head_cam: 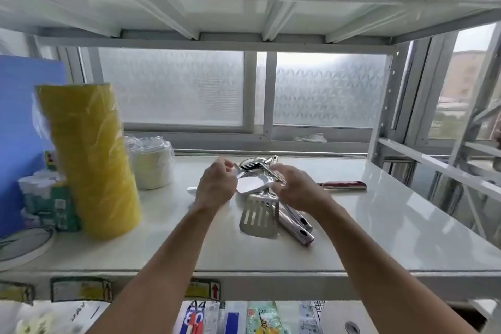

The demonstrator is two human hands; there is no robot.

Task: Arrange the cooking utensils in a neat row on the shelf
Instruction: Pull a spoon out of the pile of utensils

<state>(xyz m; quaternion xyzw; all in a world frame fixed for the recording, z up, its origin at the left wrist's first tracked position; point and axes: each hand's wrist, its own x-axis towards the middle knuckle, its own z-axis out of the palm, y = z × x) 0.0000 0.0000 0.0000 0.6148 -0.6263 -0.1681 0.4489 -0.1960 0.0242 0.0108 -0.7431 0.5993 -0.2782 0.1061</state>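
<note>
A pile of steel cooking utensils lies in the middle of the white shelf [379, 238]. A slotted turner [259, 215] points its blade toward me, and two steel handles [296, 224] stick out to its right. A solid spatula blade [250, 184] sits between my hands, with a ladle and a black slotted head [250, 165] behind it. My left hand [217, 182] is curled on the left edge of the pile. My right hand [296, 187] pinches a thin steel handle [272, 172]. A red-handled utensil [343, 185] lies apart to the right.
A tall yellow wrapped stack [90, 157] stands at the left, with a wrapped stack of white bowls [151, 165] behind it and small packs [46, 198] beside it. A blue board [24, 130] leans at far left. A lower shelf holds packets [260, 317].
</note>
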